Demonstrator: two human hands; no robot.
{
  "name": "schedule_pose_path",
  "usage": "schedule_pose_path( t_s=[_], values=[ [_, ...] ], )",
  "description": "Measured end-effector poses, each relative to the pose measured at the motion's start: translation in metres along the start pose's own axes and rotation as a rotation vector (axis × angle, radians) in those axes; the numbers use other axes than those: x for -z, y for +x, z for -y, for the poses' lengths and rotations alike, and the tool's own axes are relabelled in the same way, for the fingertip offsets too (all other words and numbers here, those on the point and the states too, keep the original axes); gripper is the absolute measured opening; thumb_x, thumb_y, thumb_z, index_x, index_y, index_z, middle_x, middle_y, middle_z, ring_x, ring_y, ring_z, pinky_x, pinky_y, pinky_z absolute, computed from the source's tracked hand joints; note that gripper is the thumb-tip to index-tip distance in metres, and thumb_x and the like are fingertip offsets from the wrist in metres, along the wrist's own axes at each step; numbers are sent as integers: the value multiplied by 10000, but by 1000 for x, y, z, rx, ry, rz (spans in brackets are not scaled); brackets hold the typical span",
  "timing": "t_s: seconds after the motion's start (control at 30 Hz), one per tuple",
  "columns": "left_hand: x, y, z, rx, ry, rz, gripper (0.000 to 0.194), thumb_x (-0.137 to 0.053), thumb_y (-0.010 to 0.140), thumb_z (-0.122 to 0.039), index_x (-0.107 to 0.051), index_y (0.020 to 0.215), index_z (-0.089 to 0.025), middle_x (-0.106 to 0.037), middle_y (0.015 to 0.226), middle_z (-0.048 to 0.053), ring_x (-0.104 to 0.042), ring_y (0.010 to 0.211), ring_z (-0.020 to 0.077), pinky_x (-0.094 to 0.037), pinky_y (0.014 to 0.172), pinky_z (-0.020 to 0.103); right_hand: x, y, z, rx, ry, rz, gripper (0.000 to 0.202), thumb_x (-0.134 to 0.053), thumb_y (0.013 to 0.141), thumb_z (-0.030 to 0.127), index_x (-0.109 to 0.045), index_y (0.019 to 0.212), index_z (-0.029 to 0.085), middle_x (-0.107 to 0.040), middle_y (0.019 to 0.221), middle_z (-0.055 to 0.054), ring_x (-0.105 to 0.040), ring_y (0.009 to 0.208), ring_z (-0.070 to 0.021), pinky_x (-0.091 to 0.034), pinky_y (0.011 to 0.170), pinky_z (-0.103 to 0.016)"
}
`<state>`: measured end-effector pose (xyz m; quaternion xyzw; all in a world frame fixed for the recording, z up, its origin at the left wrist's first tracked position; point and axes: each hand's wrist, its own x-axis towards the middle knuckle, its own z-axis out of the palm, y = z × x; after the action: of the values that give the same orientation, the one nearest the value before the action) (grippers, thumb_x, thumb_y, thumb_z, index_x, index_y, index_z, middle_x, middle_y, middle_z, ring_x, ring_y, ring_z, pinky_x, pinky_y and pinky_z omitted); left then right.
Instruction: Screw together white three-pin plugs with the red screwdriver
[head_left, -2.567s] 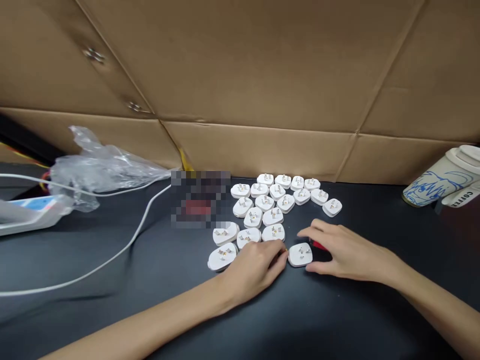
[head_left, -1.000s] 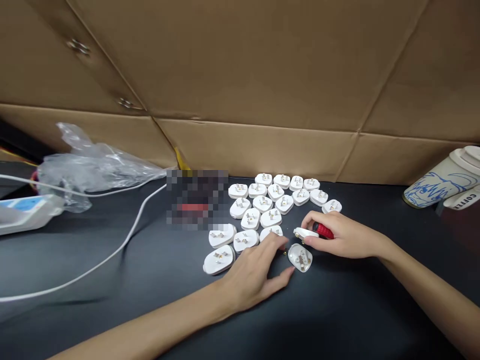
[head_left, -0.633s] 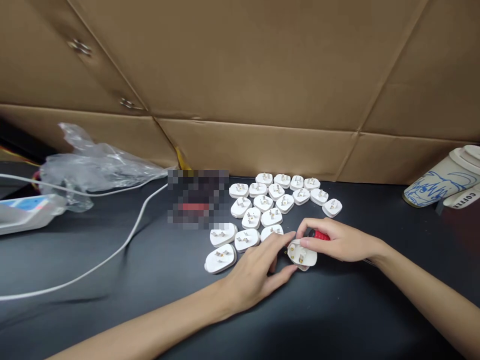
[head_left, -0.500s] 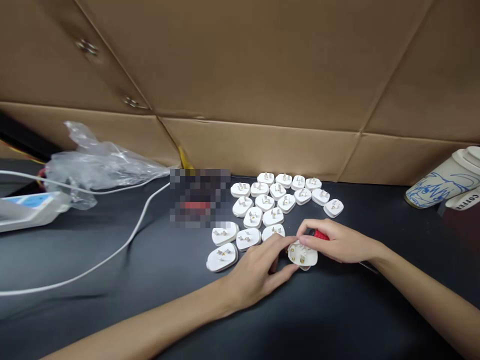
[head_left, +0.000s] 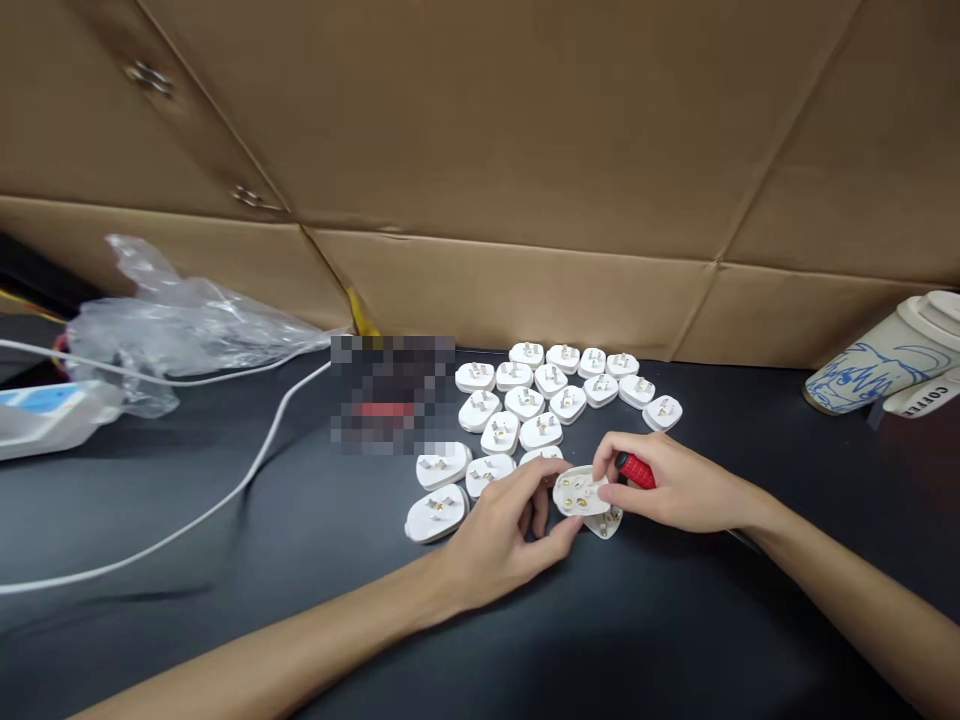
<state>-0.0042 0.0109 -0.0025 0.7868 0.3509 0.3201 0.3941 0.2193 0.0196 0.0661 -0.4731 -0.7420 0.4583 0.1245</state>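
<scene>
Between my hands is an opened white plug cover [head_left: 579, 492] with brass-coloured parts showing inside. A second white piece [head_left: 606, 522] lies under it, to the lower right. My left hand [head_left: 506, 530] has thumb and fingers closed on the cover's left side. With thumb and fingertip my right hand [head_left: 660, 482] pinches the cover's right edge, and a red-handled tool [head_left: 636, 470] is tucked in the same hand, its metal shaft coming out below the wrist. Several white plugs, prongs up, lie beyond my hands, such as a plug [head_left: 437, 513] at the left.
Brown padded panels [head_left: 495, 290] stand behind the black table [head_left: 300, 620]. At the left are a clear plastic bag [head_left: 202, 325], a white cable [head_left: 259, 460] and a white power strip [head_left: 64, 420]. A coffee cup [head_left: 862, 370] leans at the far right.
The cover in my hands has shifted left and turned, so more of the piece beneath shows. The red handle is more exposed. The whole view has shifted slightly.
</scene>
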Motion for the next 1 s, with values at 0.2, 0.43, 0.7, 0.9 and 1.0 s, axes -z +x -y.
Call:
schedule_pose_path(
  t_s=[0.2, 0.43, 0.7, 0.9, 1.0],
  values=[
    [-1, 1, 3, 79, -85, 11, 279, -643, 867, -252, -536, 1122, -213, -589, 707, -59, -503, 495, 79, -402, 439, 173, -1, 1, 0, -5, -65, -36, 137, -553, 928, 334, -571, 893, 203, -582, 700, 42, -480, 603, -111, -384, 567, -229],
    [0, -2, 6, 104, -91, -9, 264, -670, 825, -255, -507, 1028, -211, -690, 840, 0, -549, 524, 96, -413, 420, 185, 10, -4, -7, 1, -298, 59, 205, -625, 867, 278, -639, 1057, 202, -647, 917, -48, -579, 863, -214, -430, 781, -341],
    [0, -2, 5, 6, -19, 55, 281, -649, 818, -188, -543, 1076, -213, -688, 1135, 63, -626, 649, 117, -454, 444, 192, 3, 0, -9, 15, -398, 176, 131, -547, 935, 321, -594, 916, 201, -638, 932, -56, -582, 872, -220, -420, 749, -329],
    [0, -1, 5, 15, -52, 29, 262, -661, 814, -175, -514, 1029, -207, -668, 1131, 63, -615, 635, 109, -470, 440, 188, 2, -2, -11, 31, -428, 210, 34, -593, 851, 212, -584, 883, 206, -621, 869, -34, -579, 859, -213, -406, 731, -301],
    [0, -2, 6, 28, -60, 53, 269, -654, 814, -168, -511, 1039, -206, -660, 1146, 64, -585, 588, 89, -486, 463, 198, 1, -1, -13, 49, -428, 221, 45, -604, 861, 237, -582, 838, 205, -618, 827, -25, -578, 823, -204, -395, 699, -286]
  ],
)
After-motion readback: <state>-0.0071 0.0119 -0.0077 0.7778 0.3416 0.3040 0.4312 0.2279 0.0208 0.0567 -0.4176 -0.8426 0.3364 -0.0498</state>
